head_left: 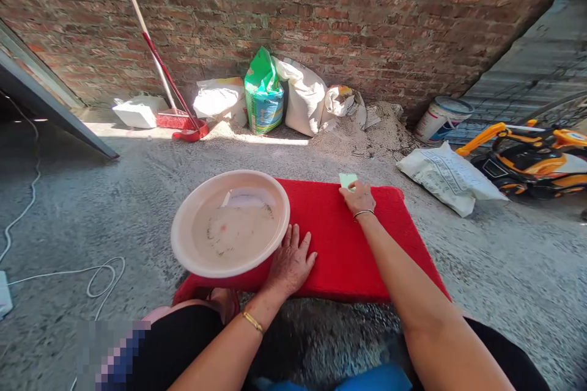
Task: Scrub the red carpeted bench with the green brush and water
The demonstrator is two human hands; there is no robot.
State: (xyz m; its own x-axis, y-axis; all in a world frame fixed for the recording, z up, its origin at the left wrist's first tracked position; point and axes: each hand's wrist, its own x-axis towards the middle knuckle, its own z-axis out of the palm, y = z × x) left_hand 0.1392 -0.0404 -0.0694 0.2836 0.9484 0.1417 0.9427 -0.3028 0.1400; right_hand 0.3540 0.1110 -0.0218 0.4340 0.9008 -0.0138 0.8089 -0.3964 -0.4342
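Observation:
A red, carpet-like cloth (328, 229) covers a low rectangular surface in front of me. My left hand (292, 263) lies flat on its near part, fingers spread, right beside the basin's rim. At the far right part of the cloth, my right hand (359, 198) is closed on a pale green flat piece (348, 180); its lower part is hidden by my fingers, and I cannot make out its exact kind. The wide pale pink basin (180, 233) stands on the left end, holding cloudy water with dark specks in it.
Against the brick wall stand a green bag (263, 95), a white sack (303, 98), a broom (172, 119) and a red dustpan (192, 129). To the right are a bucket (440, 119), a lying sack (447, 176) and a yellow-black toy vehicle (527, 159). A white cable (107, 281) loops on the left floor.

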